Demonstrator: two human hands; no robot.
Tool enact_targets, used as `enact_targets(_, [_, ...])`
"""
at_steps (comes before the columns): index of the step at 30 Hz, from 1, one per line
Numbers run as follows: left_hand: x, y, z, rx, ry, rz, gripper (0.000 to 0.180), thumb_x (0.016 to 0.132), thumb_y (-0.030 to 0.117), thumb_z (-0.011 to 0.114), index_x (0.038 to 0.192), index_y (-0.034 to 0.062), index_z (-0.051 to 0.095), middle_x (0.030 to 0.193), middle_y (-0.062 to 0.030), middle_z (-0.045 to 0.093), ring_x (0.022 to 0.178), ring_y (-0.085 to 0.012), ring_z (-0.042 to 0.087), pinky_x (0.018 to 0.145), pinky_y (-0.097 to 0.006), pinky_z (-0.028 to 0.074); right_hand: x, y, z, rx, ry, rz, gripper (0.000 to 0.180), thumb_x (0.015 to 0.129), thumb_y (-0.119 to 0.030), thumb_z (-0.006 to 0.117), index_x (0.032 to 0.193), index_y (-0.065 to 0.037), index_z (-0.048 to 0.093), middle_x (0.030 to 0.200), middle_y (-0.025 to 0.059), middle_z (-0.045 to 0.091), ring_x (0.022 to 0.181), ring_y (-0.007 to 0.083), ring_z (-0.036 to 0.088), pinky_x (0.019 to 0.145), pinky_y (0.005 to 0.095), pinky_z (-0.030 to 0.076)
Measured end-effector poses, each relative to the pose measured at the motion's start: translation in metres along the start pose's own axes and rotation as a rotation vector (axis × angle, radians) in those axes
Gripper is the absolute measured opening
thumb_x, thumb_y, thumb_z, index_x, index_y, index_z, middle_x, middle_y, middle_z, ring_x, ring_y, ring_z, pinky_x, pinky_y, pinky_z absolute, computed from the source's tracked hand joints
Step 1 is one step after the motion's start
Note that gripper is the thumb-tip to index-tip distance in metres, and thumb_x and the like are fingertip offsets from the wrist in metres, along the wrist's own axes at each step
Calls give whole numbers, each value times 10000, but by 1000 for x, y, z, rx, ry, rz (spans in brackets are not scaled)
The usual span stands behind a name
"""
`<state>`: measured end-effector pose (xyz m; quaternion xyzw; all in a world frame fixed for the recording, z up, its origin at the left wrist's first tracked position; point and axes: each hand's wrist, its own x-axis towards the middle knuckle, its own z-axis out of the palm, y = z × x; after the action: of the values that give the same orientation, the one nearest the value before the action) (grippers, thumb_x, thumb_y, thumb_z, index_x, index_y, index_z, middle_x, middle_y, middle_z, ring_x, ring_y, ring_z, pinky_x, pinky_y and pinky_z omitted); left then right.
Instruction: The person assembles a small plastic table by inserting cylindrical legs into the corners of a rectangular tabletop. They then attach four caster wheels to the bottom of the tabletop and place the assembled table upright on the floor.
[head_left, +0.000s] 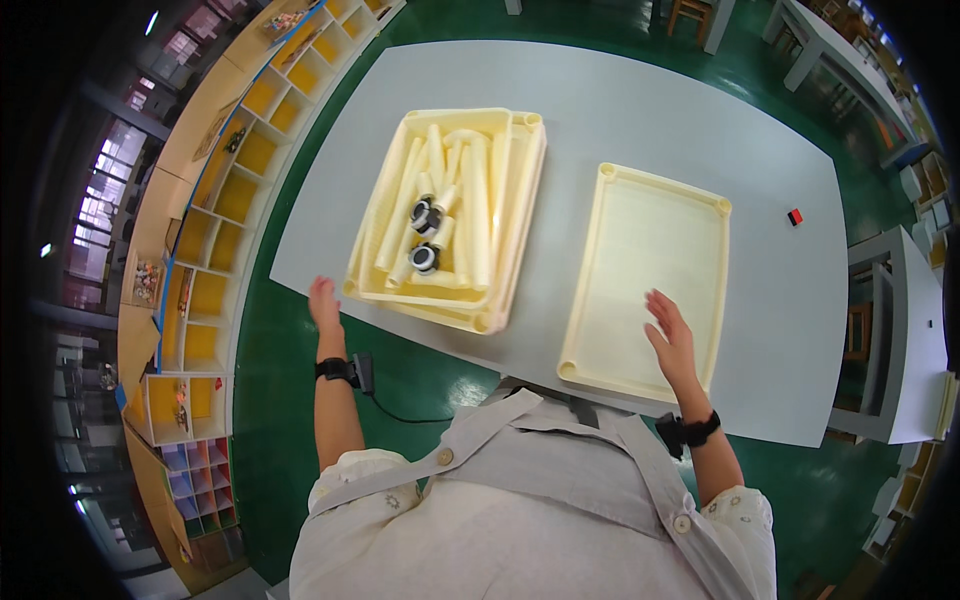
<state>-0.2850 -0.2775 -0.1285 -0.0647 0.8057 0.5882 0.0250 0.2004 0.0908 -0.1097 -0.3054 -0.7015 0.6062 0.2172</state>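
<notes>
My left hand (325,303), fingers stretched out and holding nothing, is just off the table's front left edge. It is nearest to the front left corner of a stack of pale yellow plastic trays (512,235). In the top tray lie several cream plastic tubes (481,205), some bent at the ends. Two black-and-white caster wheels (425,259) rest among them. To the right, a shallow pale yellow tray or shelf panel (650,235) with round corner sockets lies flat. Over its front right part is my right hand (673,338), open with fingers apart; whether it touches the surface I cannot tell.
Everything stands on a grey table (560,80). A small red-and-black object (795,217) lies near its right edge. White shelving with yellow compartments (236,195) curves along the left. Another grey table (915,350) stands at the right. A cable (405,417) hangs from my left wrist strap.
</notes>
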Motion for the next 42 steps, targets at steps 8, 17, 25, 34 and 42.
enact_targets(8, [75,-40,37,441,-694,153,442,858,306,628,1183,10,584,1084,-151,661,976,-236,633,815,-349,487,120,16,201,285,18,316,637,912,-184,594,1442,-22,280,1440,178,368,1282,248,427,1028,339,388])
enact_targets(17, [65,-24,52,491,-628,348,369,929,306,567,1057,-36,620,846,-166,671,719,-200,613,677,-341,479,147,46,262,444,289,144,562,961,-158,505,1468,-72,278,1339,129,510,1105,151,546,940,279,438])
enact_targets(25, [40,11,44,411,-590,383,322,947,255,547,1035,-47,617,767,-141,661,639,-160,569,607,-332,465,133,16,258,389,403,172,543,955,-135,523,1458,-103,320,1236,63,605,982,87,561,861,252,462])
enact_targets(34, [27,30,36,241,-617,526,304,951,228,552,1046,-55,608,624,-90,568,556,-114,430,526,-312,402,114,-51,229,376,376,77,600,925,-134,599,1449,-48,319,1339,72,521,1102,100,529,927,248,439])
enact_targets(42, [23,38,36,244,-714,461,320,949,223,540,1099,-55,592,723,-169,621,610,-186,536,590,-339,447,104,-83,223,295,403,103,578,934,-173,595,1445,-78,343,1315,69,549,1091,102,545,914,248,449])
